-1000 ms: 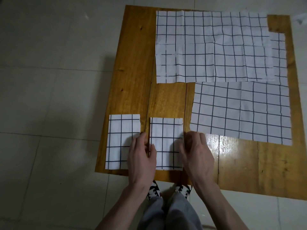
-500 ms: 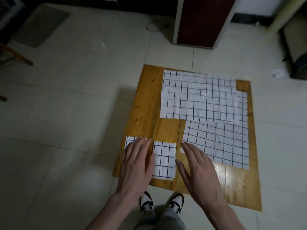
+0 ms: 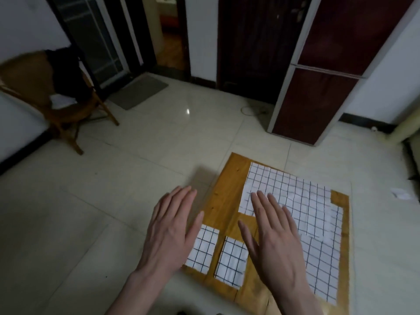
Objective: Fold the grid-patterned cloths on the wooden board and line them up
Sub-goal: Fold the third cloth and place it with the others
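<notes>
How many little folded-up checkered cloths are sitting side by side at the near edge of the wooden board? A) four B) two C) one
B, because two small folded white cloths with black grid lines, the left folded cloth and the right folded cloth, lie next to each other on the brown wooden board, with a strip of bare wood between them.

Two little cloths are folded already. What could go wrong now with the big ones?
1. The two folded cloths lie close to the near edge of the wooden board, so an arm reaching over might knock them crooked or off.
2. The big cloths overlap, so pulling one might drag another along.
3. Both the left hand and the right hand are open and hold nothing, so nothing pins the cloths down.
</notes>
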Demonstrator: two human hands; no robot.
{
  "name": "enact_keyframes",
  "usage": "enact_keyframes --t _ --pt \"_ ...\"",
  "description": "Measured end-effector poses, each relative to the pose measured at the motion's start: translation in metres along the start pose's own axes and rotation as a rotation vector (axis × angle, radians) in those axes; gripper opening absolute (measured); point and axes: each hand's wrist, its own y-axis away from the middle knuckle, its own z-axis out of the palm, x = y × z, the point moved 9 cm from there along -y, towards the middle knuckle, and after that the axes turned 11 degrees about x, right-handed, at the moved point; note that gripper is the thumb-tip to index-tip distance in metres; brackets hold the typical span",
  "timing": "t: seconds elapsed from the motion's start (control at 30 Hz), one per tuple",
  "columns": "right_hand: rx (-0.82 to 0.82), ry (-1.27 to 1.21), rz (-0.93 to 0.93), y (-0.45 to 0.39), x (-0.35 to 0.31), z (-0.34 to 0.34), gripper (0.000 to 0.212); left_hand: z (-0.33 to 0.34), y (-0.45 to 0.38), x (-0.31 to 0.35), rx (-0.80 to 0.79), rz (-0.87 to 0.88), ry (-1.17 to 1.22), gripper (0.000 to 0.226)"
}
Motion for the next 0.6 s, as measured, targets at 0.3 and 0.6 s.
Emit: enact_keyframes --t 0.3,0.6 --pt "0.024 -0.092 -0.152 -0.053 -0.092 -0.003 0.066 -0.061 -0.009 -0.060 0.136 -0.164 -0.072 0.055" --pt "-0.001 -0.075 -0.206 -0.116 -0.198 0.054 0.068 -0.100 -0.053 -0.175 0.179 -0.217 -0.079 0.055"
